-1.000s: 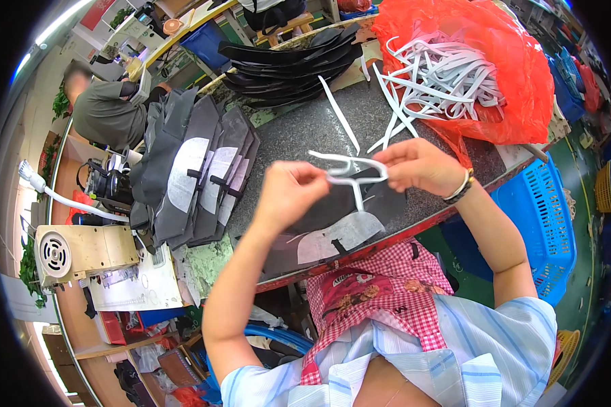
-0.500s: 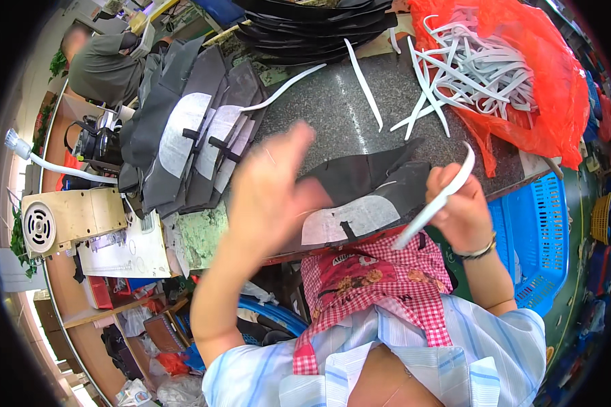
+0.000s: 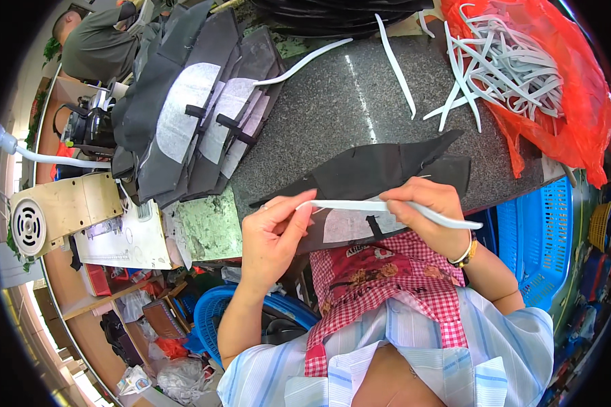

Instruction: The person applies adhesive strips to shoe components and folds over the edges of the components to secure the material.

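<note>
My right hand (image 3: 436, 198) covers part of the white strip (image 3: 352, 205), my left forearm (image 3: 246, 319) hides some of the blue basket (image 3: 208, 319), and the top edge crops the black stack (image 3: 343, 19).

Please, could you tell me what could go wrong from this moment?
The white strip could slip from the left hand, which pinches it near its end. The patched black piece might get nudged off, as it lies at the near edge of the table. The loose strips lying partly outside the red bag could be knocked about.
</note>
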A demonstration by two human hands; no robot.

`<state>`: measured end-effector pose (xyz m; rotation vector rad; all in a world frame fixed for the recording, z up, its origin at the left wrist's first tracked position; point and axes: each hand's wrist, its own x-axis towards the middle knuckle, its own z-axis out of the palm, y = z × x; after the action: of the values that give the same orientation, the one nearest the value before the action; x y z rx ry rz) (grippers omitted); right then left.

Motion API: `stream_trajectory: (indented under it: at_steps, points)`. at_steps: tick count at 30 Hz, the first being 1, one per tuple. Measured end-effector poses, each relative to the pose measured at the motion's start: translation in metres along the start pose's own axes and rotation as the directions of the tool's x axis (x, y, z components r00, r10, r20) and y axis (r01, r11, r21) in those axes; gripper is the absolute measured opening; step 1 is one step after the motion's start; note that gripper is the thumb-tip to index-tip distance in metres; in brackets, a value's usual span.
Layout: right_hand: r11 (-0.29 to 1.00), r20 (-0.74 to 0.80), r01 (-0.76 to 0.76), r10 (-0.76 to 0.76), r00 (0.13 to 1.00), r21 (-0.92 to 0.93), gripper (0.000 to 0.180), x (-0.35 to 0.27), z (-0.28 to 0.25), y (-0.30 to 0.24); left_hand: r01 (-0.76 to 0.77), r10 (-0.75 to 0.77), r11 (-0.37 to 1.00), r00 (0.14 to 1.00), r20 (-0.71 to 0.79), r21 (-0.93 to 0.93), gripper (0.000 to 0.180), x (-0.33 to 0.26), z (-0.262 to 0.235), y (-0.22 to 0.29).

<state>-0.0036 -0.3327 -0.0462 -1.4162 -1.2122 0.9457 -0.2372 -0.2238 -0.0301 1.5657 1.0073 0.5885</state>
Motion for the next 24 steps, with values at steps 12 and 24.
stream_trajectory:
  at_steps: [12,24]
  points:
    - [0.908,0.016,-0.087,0.102,0.995,-0.409,0.012,0.014,0.021,0.010,0.187,-0.232,0.961,0.947,-0.224,-0.204,0.008,-0.018,0.006,-0.055]
    - [0.829,0.093,-0.007,0.071,0.993,-0.559,0.021,0.022,0.020,0.019,-0.505,0.603,0.406,0.774,0.192,0.762,0.026,-0.031,0.063,-0.015]
